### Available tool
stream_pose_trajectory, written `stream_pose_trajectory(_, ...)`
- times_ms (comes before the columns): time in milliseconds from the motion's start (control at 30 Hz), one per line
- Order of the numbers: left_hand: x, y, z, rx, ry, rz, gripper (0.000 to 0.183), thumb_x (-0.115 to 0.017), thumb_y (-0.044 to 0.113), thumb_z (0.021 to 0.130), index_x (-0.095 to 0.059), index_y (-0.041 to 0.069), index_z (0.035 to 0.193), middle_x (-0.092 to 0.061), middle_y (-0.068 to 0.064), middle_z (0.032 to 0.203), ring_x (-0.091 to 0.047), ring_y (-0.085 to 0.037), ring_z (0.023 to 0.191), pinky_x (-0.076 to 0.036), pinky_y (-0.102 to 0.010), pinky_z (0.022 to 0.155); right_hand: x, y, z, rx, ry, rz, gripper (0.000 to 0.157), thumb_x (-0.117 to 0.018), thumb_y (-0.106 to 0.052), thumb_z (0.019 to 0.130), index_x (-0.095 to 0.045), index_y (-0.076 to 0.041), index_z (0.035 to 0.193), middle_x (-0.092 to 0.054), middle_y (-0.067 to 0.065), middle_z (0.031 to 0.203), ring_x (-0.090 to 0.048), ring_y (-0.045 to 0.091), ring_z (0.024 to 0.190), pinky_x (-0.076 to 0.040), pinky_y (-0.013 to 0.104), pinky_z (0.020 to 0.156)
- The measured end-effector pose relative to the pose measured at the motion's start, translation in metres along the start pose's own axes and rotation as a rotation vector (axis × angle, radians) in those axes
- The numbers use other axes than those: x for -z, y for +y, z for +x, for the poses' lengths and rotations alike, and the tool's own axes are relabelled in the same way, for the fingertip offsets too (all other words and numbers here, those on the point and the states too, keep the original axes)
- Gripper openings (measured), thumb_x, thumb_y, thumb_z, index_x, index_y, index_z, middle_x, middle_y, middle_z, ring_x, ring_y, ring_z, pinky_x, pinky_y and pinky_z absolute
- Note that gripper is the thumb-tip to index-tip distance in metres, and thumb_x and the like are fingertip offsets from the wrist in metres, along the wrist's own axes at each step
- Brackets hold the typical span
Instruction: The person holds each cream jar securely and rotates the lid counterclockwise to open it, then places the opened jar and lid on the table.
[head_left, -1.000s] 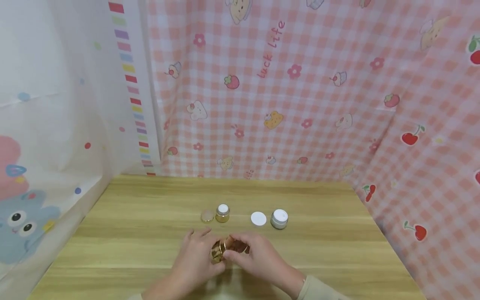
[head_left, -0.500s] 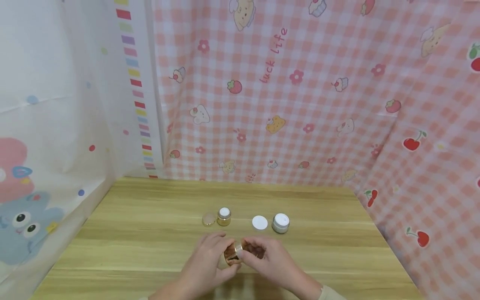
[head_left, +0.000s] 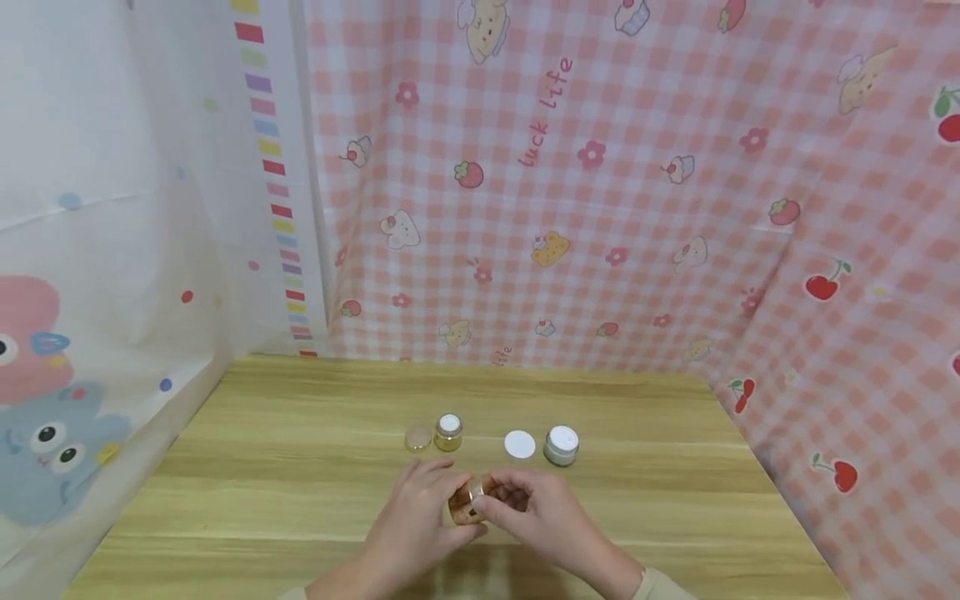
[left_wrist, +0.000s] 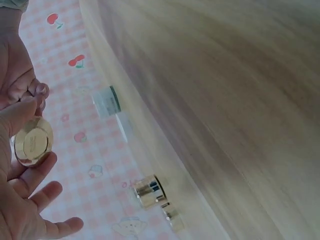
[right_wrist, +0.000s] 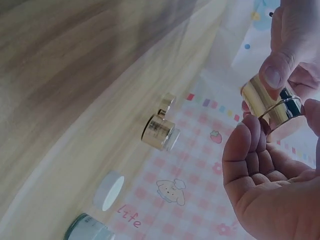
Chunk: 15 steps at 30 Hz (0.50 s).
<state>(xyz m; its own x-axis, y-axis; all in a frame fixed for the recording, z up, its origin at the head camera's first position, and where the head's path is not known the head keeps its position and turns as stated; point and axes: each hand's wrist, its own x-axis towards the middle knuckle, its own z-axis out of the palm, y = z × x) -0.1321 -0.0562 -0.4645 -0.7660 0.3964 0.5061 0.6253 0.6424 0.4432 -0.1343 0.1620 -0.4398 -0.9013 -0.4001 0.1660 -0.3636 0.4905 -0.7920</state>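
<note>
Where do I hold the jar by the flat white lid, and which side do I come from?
I'd pinch the white-topped jar around its round side wall, coming from its right in the head view. It stands upright, so the wall is exposed, and the white lid lies close on its left.

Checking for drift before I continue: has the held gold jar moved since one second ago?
Yes: in the head view, the held gold jar has shifted right relative to the standing gold jar.
</note>
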Motion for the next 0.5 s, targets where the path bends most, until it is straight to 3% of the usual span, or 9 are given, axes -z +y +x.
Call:
stream_pose_trajectory(200, 0.0018, -0.0016, 0.0011, 0.012, -0.023, -0.045, 0.037, -0.098, 0.028, 0.076, -0.079, 0.018, 0.107, -0.083, 0.004, 0.108, -0.071, -0.035, 0.126, -0.046, -0.08, 0.106, -0.0003, -0.0005, 0.0014, 0.032, -0.004, -0.057, 0.024, -0.072, -0.042, 0.102, -0.079, -0.019, 0.104, -0.078, -0.008, 0.09, -0.067, -0.002, 0.081, -0.057, 0.019, 0.07)
stream_pose_trajectory(500, 0.0039, -0.0053, 0.0037, -0.02, -0.029, -0.068, 0.029, -0.097, 0.027, 0.078, -0.072, 0.025, 0.093, -0.079, 0.017, 0.096, -0.071, -0.032, 0.126, -0.046, -0.083, 0.102, -0.0003, 0.0, 0.0056, 0.154, 0.017, -0.121, 0.017, -0.071, -0.038, 0.104, -0.076, -0.025, 0.095, -0.073, -0.013, 0.081, -0.061, -0.005, 0.076, -0.052, 0.018, 0.064)
